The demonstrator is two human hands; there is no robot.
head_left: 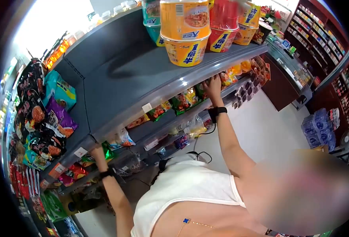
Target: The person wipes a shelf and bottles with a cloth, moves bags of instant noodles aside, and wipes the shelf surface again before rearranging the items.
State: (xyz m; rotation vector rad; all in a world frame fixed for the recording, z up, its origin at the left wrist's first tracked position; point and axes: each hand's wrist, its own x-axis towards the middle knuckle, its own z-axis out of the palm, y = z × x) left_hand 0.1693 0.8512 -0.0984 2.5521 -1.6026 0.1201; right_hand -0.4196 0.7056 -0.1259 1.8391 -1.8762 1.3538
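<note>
Filling the top grey shelf [143,75] at upper centre are stacked instant-noodle tubs: 2 yellow tubs [185,35] at the front, red tubs [223,23] just beside them and more behind. Under it, a lower shelf holds a row of snack packets [182,102], green, red and orange, standing side by side. Dark packets hang on a rack [40,114] at the left edge. Wrapped packs of water bottles [319,127] sit on the floor at the right.

The right hand [213,86] is raised at centre frame, arm nearly straight, with a black wristband [218,112] below it. Its fingers lie against the packets at the right end of the row, just beside an orange packet [226,77]; whether they clasp one cannot be told. The left hand [97,152] reaches up at lower left, forearm upright, also wearing a black band, close beside a green packet [110,152] under the shelf lip. Its fingers are partly hidden, so its grip cannot be told.
</note>
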